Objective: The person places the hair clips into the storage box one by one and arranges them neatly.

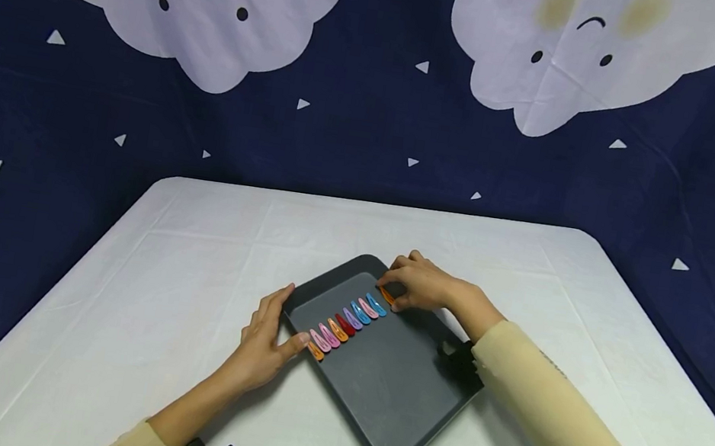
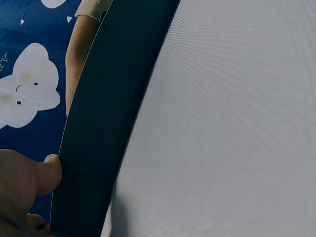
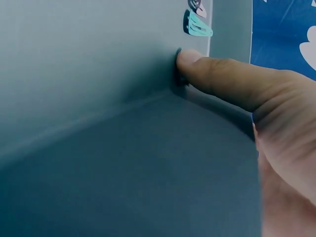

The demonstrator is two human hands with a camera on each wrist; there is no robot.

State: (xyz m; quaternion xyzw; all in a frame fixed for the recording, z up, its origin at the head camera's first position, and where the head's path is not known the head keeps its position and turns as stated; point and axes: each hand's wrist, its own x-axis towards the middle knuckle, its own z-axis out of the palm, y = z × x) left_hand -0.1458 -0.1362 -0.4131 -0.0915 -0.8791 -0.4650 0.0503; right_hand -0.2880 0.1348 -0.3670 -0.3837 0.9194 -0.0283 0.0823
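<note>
A dark grey rectangular tray (image 1: 403, 384) lies at an angle on the table, with a slanting row of snap hair clips along its far left side. At the row's far end, my right hand (image 1: 421, 283) pinches an orange hair clip (image 1: 386, 296) against the tray floor. In the right wrist view, the thumb (image 3: 207, 71) presses on its dark edge, beside a turquoise clip (image 3: 198, 25). My left hand (image 1: 266, 344) holds the tray's left edge, thumb over the rim beside the nearest orange clip (image 1: 315, 352). The left wrist view has the tray's outer wall (image 2: 108, 108).
Pink, purple, blue and red clips (image 1: 345, 324) fill the row between the two orange end clips. A white cloth covers the table (image 1: 145, 299). Behind it hangs a dark blue curtain (image 1: 371, 40) with clouds and triangles.
</note>
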